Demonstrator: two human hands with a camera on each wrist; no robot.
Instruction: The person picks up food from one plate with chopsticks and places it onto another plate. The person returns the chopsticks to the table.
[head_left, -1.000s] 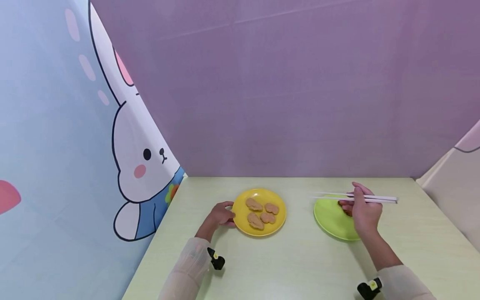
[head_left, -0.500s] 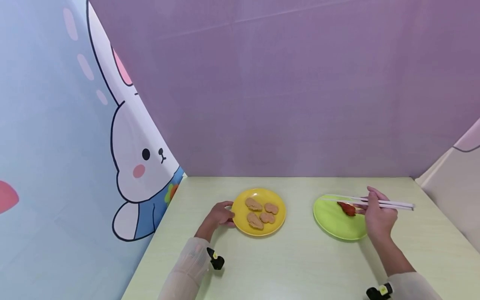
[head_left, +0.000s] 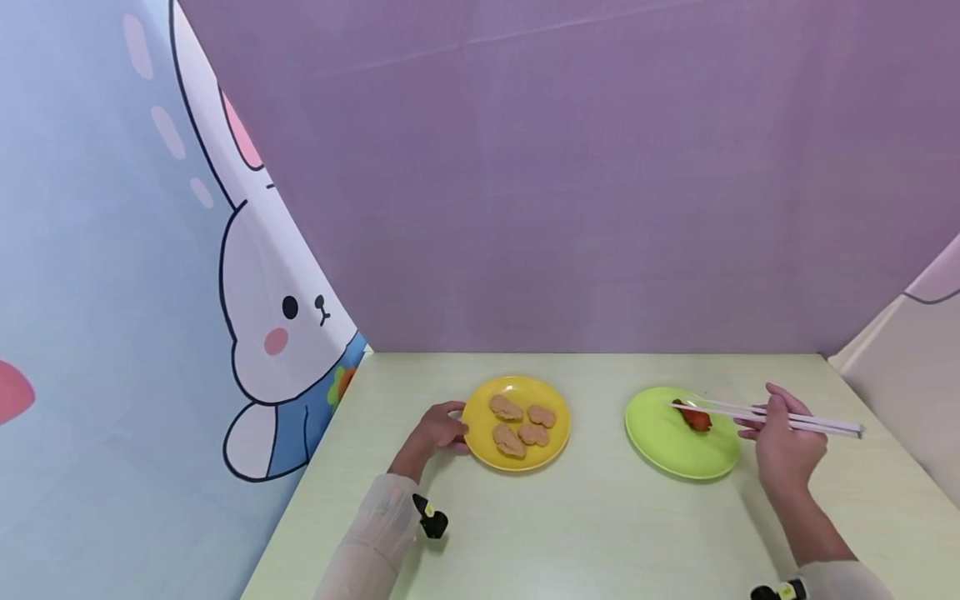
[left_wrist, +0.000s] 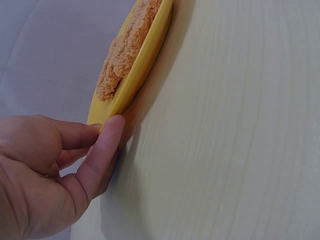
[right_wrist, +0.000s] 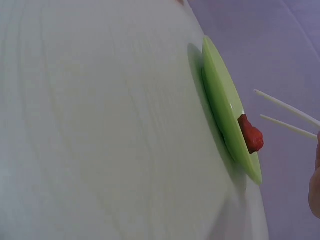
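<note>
In the head view, my left hand (head_left: 441,427) pinches the left rim of a yellow plate (head_left: 553,450). The left wrist view has the thumb and fingers on that rim (left_wrist: 102,112). Several light-brown breaded pieces, like fried chicken (head_left: 510,442), lie on it. To the right, my right hand (head_left: 789,450) holds a pair of white chopsticks (head_left: 836,426), tips pointing left over a green plate (head_left: 660,442). A glossy red-brown piece shaped like a small chicken drumstick (head_left: 696,418) lies there. In the right wrist view, the chopstick tips (right_wrist: 262,95) are apart and hold nothing.
Both plates rest on a pale wood-grain table (head_left: 585,533). A purple cloth backdrop (head_left: 570,183) rises behind it, and a blue rabbit-print cloth (head_left: 112,292) hangs at the left. Black wrist cameras (head_left: 431,518) are strapped to the sleeves.
My right hand has drawn back to the right with the chopsticks, uncovering the red-brown drumstick-like piece on the green plate. My left hand stays on the yellow plate's rim.
</note>
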